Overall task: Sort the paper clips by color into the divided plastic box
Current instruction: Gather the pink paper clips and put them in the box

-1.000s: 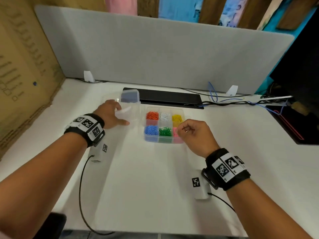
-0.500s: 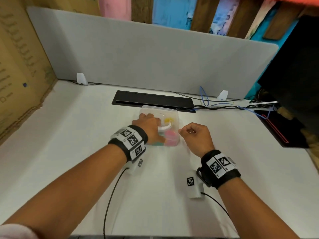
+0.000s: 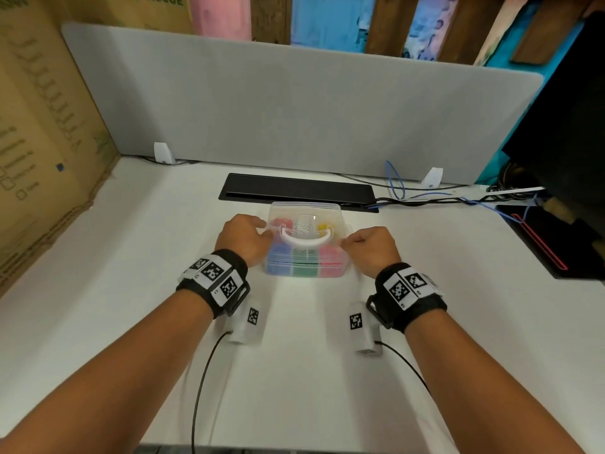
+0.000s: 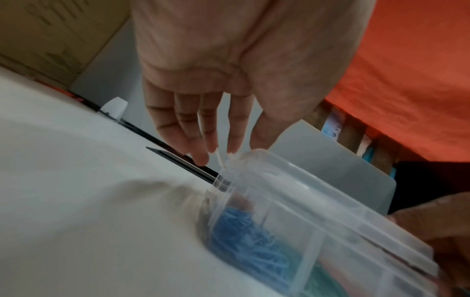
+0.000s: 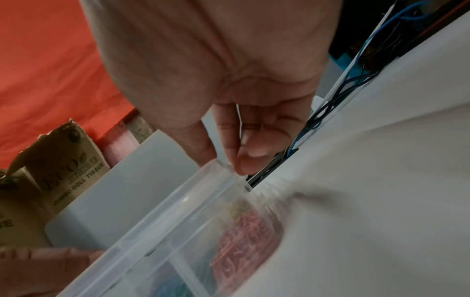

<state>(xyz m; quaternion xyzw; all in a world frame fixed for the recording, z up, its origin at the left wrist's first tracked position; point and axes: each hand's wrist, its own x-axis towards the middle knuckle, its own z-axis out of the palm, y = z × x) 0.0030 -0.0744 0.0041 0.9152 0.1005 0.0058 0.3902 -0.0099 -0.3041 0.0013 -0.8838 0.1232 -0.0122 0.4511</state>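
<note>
The divided clear plastic box (image 3: 306, 273) stands mid-table with its lid on and a white handle (image 3: 306, 239) lying across the top. Sorted clips show through it: blue (image 4: 251, 251), green and pink (image 5: 244, 241) in front, red, white and yellow behind. My left hand (image 3: 262, 226) is at the box's left side, its nearly straight fingertips (image 4: 234, 149) touching the clear side latch. My right hand (image 3: 347, 242) is at the right side, with thumb and curled fingers (image 5: 244, 160) pinching the latch there.
A black cable tray (image 3: 294, 188) lies just behind the box, with cables (image 3: 425, 198) running right. A grey partition (image 3: 294, 109) closes the back and a cardboard box (image 3: 39, 126) the left. A black pad (image 3: 556, 244) lies at the right.
The lid, off to the left a second ago, now sits on the box. My left hand came across with it. Both hands have moved to the box's side latches.
</note>
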